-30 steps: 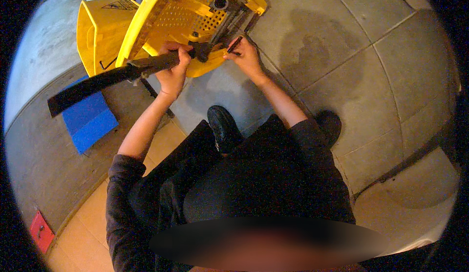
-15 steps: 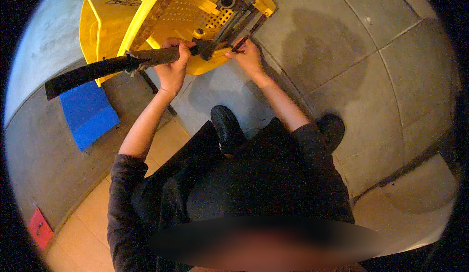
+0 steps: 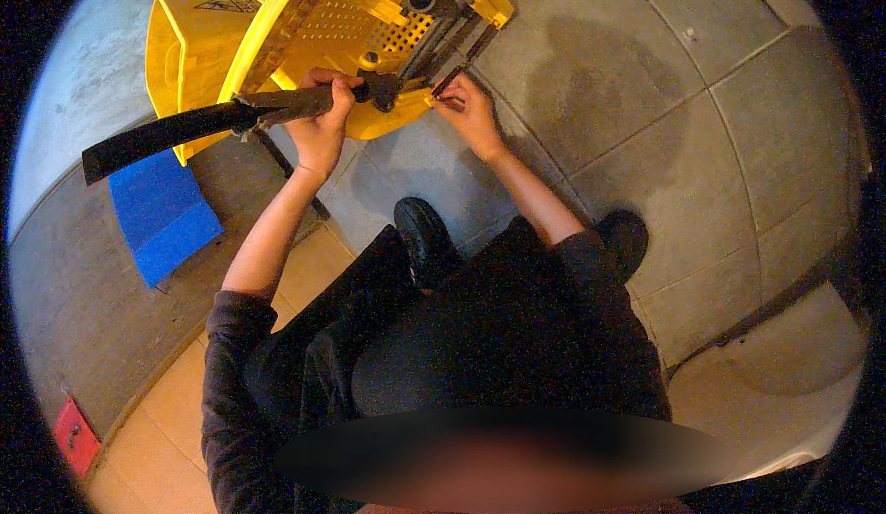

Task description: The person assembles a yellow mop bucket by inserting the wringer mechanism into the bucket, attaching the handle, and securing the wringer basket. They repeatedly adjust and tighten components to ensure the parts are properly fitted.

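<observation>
A yellow mop wringer (image 3: 318, 29) with a perforated wall is tipped on its side at the top. Its long lever handle (image 3: 157, 140), black at the free end, sticks out to the left. My left hand (image 3: 320, 126) is closed around the lever close to its pivot. At the wringer's right side, my right hand (image 3: 469, 117) pinches the lower end of a thin dark rod or spring (image 3: 478, 45), which runs up along the metal mechanism (image 3: 438, 43). Fingertips partly cover that end, so how it is attached cannot be made out.
Behind the wringer on the left stands a yellow mop bucket (image 3: 166, 62) with a warning symbol. A blue folded panel (image 3: 166, 219) and a red piece (image 3: 76, 436) lie on the left. Grey floor tiles (image 3: 692, 173) with a dark stain stretch to the right; my black shoes (image 3: 426, 237) are below.
My right hand has shifted slightly left and down with the rod's end, and more of the rod shows. The left hand keeps its hold on the lever. The whole view has drifted slightly.
</observation>
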